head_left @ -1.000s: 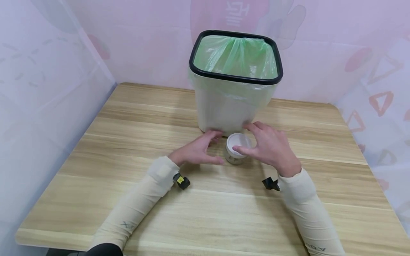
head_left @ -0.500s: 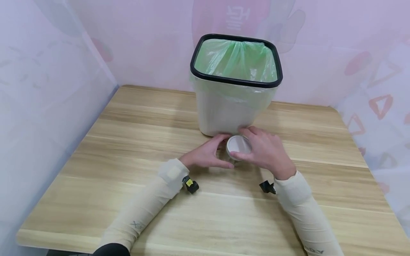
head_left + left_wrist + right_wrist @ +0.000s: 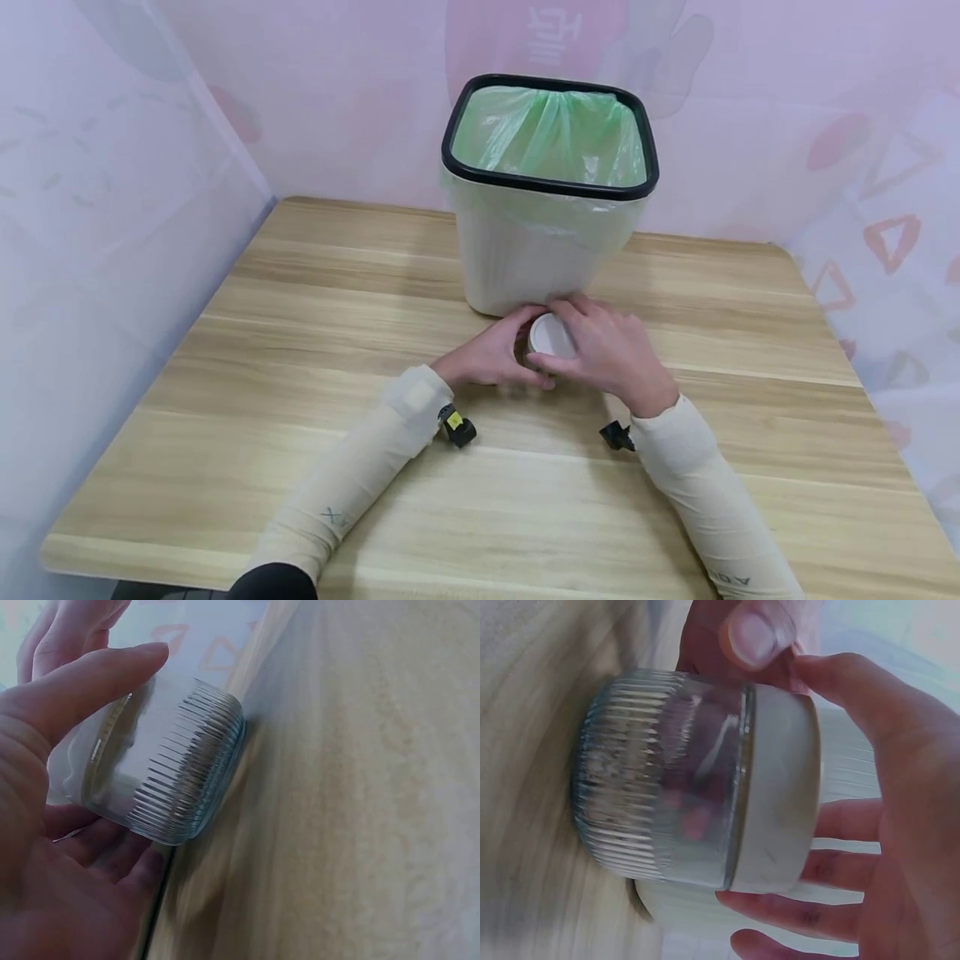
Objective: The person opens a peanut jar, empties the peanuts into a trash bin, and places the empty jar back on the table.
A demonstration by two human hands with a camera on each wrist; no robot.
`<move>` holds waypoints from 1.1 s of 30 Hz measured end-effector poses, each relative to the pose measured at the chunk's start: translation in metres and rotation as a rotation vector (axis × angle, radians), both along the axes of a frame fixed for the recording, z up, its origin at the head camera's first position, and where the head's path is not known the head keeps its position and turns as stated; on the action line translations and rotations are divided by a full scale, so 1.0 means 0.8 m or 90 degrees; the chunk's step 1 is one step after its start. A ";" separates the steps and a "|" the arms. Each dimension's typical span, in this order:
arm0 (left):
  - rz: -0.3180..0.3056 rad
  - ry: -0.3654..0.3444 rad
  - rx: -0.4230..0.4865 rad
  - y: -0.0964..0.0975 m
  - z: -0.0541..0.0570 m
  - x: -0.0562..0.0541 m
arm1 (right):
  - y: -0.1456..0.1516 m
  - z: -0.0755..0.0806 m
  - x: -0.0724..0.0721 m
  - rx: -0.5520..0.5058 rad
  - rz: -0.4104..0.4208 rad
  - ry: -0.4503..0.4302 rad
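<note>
A small ribbed glass jar [image 3: 184,776] with an off-white lid [image 3: 550,333] stands upright on the wooden table [image 3: 225,400], just in front of the bin. My left hand [image 3: 491,352] curls round its left side, thumb in front and fingers behind, with a gap at the palm. Over the jar's right side my right hand [image 3: 618,354] holds the lid, thumb in front and fingers on the far side. In the right wrist view, the clear glass body [image 3: 660,780] shows below the lid. What is inside cannot be made out.
Behind the jar, close to my fingertips, stands a white bin [image 3: 525,250] with a black rim [image 3: 551,185] and a green plastic liner [image 3: 555,133]. Patterned cloth walls [image 3: 337,108] close off the back and both sides of the table.
Both hands have moved in toward the jar from either side. My left fingers and thumb have come round it, and my right hand has closed in on the lid. The bin stays put.
</note>
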State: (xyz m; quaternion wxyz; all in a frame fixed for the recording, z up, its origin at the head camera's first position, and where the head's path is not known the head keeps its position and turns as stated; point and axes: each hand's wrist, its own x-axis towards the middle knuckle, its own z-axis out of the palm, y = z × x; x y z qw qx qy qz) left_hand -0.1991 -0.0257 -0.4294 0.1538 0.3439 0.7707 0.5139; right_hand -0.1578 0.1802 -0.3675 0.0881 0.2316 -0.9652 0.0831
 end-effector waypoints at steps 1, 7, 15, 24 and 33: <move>-0.001 -0.001 -0.001 0.000 -0.001 -0.001 | -0.001 -0.001 0.000 0.001 -0.001 -0.002; 0.005 -0.010 0.003 0.001 -0.007 -0.004 | -0.006 -0.006 -0.001 0.004 0.001 -0.001; 0.016 -0.013 -0.019 0.004 -0.012 -0.005 | -0.009 -0.012 -0.002 -0.001 0.014 0.003; 0.006 -0.026 -0.011 0.008 -0.014 -0.003 | -0.011 -0.015 -0.001 -0.022 0.032 0.008; -0.004 -0.036 0.001 0.007 -0.014 -0.005 | -0.013 -0.012 0.001 -0.011 0.058 0.031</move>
